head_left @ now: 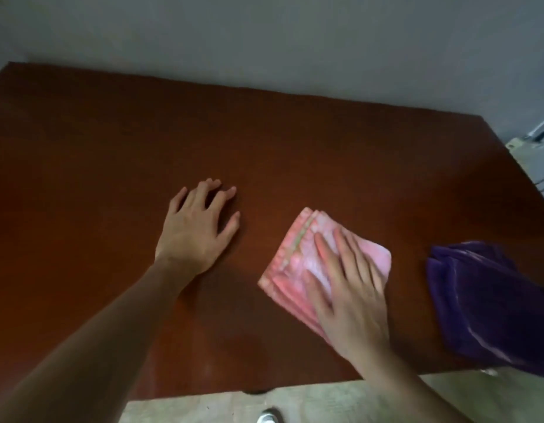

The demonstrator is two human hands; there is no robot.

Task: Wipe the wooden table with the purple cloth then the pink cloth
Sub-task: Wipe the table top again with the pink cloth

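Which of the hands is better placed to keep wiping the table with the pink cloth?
The right hand. It lies flat on the folded pink cloth, fingers straight, pressing it to the wooden table. The left hand rests on bare wood, apart from both cloths. The purple cloth lies aside at the right.

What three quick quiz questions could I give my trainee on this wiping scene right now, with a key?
1. True or false: the right hand lies flat with straight fingers on the folded pink cloth.
2. Where is the purple cloth? A) under the left hand; B) bunched at the wooden table's right edge, with no hand on it; C) on the floor.
3. Fill in: the left hand rests spread on the bare ____.

Key: 1 true; 2 B; 3 table.
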